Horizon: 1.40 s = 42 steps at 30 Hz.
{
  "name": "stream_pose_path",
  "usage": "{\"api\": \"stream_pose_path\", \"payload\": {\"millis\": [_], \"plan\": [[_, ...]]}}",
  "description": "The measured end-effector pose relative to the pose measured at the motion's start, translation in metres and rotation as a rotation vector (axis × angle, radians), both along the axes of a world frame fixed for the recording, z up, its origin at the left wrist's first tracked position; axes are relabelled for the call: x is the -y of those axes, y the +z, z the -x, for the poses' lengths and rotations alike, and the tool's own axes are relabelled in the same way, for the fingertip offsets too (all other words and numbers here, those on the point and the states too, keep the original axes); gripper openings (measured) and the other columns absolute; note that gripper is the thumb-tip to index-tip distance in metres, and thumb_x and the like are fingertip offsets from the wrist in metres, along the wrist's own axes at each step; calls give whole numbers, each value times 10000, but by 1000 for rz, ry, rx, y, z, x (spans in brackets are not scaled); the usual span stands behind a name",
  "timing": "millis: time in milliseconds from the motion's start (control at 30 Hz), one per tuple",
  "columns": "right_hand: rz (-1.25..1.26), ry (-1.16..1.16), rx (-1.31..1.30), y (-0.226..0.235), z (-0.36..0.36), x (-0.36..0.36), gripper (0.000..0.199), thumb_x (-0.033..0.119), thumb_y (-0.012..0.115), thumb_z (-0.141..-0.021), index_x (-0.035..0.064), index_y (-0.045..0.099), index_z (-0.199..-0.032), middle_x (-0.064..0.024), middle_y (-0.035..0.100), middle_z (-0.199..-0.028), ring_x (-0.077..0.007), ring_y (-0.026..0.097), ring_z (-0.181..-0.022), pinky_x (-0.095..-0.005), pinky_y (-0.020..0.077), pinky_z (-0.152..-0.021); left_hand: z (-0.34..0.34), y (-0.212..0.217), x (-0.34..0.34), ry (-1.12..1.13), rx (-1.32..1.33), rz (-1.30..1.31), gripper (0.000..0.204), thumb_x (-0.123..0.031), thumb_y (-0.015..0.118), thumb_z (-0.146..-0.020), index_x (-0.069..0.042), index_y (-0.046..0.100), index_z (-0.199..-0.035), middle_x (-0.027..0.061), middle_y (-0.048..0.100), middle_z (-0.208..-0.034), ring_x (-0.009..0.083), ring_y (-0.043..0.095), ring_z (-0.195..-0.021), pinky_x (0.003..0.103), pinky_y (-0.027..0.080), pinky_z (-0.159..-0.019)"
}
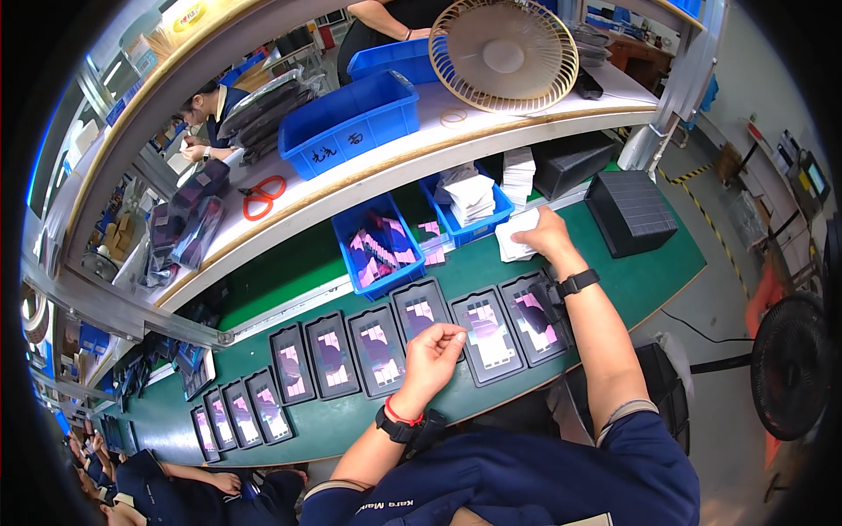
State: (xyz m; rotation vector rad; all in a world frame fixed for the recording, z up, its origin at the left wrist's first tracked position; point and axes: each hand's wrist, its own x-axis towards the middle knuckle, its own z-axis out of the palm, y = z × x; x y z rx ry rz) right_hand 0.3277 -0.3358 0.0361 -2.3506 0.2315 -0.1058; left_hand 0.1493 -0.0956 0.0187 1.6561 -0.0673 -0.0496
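Note:
My right hand (547, 233) grips a small stack of white sheets (512, 248) at the far right of the green bench, just in front of a blue bin (478, 235) with more white sheets in it. My left hand (435, 352) is closed, thumb and fingers pinched together above the row of trays; whatever it may hold is too small to make out. Beneath it lies a black tray (524, 359) with a flat pink-and-white panel (488, 329). Another black tray (438, 286) is partly covered by my left hand. Several like trays run leftward, each with a panel.
A blue bin (379, 285) of pinkish pieces stands behind the trays. At the right sits a black box (630, 215). The shelf above carries a large blue bin (351, 131), orange scissors (263, 197) and a fan (503, 56). Co-workers sit at left and beyond the shelf.

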Motion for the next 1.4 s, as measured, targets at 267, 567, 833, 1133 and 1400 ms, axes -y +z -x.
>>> {"api": "stream_pose_path", "payload": {"millis": [267,567,833,1133,1400], "plan": [[-679,13,77,2,10,30,360,-91,690,-667,-64,577,-1008,-139,658,-948,-205,651,-820,-313,517,-746,-4,-2,3,-50,-23,33,110,-67,616,-863,4,628,-945,16,622,-769,63,568,-669,199,470,-600],[-796,664,-22,25,109,-118,223,64,562,-891,11,539,-1106,-23,613,-935,-80,569,-873,-243,468,-776,-16,13,-11,-256,-338,1076,429,-140,524,-920,-35,375,-1309,94,489,-1259,235,517,-1136,423,450,-946],[-638,893,-83,32,111,-226,106,52,648,-794,-13,664,-877,-11,609,-726,-83,553,-659,-245,463,-610,53,22,-132,146,-80,898,401,-113,533,-908,-9,421,-1279,132,524,-1229,257,545,-1107,422,498,-899],[-529,1221,-393,55,201,-451,233,-9,587,-809,-1,561,-1041,-38,593,-661,-83,551,-513,-215,432,-416,217,-5,-286,979,162,663,370,-47,571,-865,39,477,-1213,202,611,-1076,303,641,-932,325,579,-670],[-609,1229,-441,0,266,-641,269,12,617,-778,-26,560,-1038,-111,625,-728,-161,606,-505,-305,482,-382,298,-25,-325,1249,97,544,319,-39,609,-842,26,531,-1145,169,648,-986,257,666,-843,292,569,-606]]}}
